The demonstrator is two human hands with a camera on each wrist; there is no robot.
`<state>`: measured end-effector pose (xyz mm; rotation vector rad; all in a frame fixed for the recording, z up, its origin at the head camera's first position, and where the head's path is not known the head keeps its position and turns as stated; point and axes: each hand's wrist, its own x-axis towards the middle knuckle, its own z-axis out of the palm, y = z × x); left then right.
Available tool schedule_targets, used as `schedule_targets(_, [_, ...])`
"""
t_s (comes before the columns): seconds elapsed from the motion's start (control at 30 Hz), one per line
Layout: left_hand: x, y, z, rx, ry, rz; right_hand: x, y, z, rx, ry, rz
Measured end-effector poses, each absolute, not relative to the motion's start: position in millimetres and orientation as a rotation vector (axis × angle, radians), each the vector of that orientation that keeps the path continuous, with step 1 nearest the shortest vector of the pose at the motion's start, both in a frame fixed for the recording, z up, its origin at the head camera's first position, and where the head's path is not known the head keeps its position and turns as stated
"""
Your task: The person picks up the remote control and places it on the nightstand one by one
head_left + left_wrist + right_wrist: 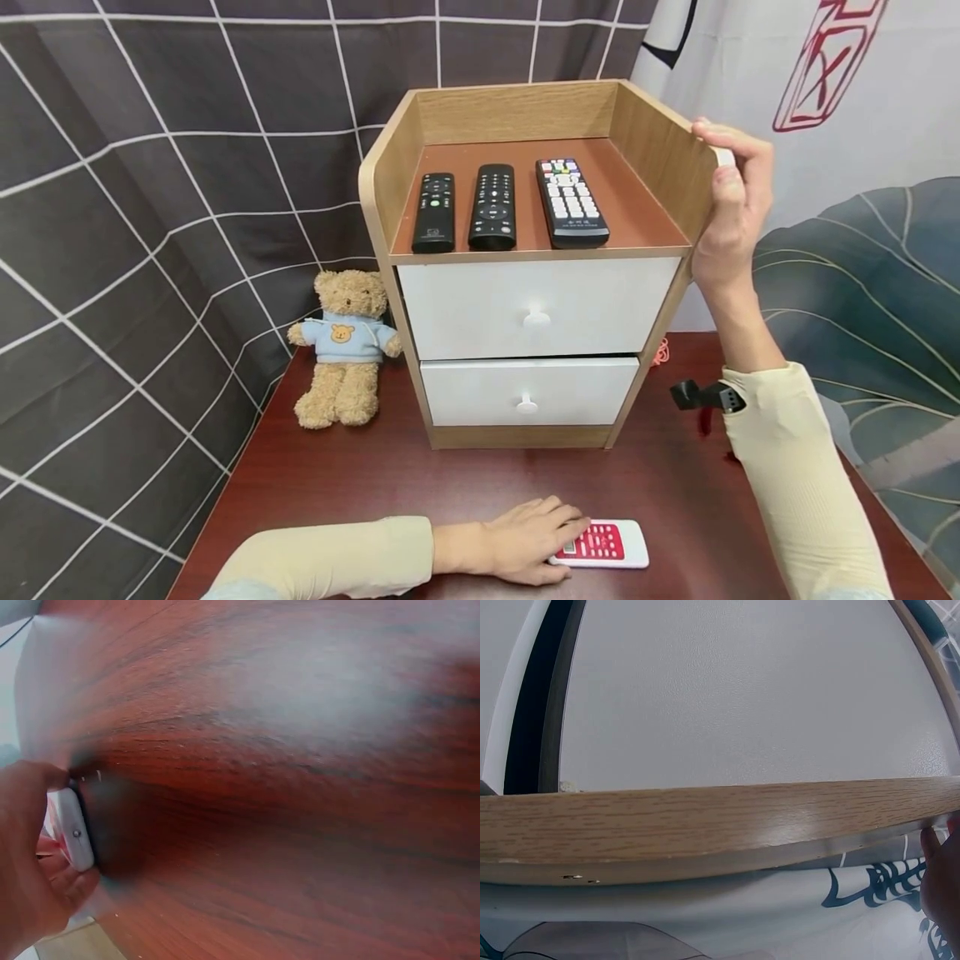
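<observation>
On the table, my left hand (528,542) lies over one end of a white remote control (634,543) with a red button panel. The left wrist view shows thumb and fingers on opposite sides of the remote's white end (73,829). With my right hand (738,196) I grip the front edge of the right side panel (667,158) of a small wooden cabinet, thumb in front. In the right wrist view only part of that hand (941,885) shows, at the panel's edge. Three black remotes, a left one (433,212), a middle one (492,208) and a right one (572,204), lie on the cabinet's top.
The cabinet has an upper white drawer (480,308) and a lower white drawer (472,396), each with a round knob. A teddy bear (348,342) in a blue top sits left of it. A dark grid curtain (187,167) hangs behind the reddish table (300,483).
</observation>
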<state>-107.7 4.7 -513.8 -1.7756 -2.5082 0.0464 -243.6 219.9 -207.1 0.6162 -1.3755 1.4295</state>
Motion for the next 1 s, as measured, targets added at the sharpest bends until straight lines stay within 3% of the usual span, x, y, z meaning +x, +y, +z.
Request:
schedule_targets(0.43, [-110.9, 5.8, -496.2, -1.797, -2.418, -0.108, -242.9, 220.3, -208.1, 0.625, -1.374, 1.431])
schedule_targets(1.0, [-135.8, -30.4, -397.7, -1.643, -2.167, -0.391, -242.8, 218.4, -206.5, 0.606, -1.372, 1.436])
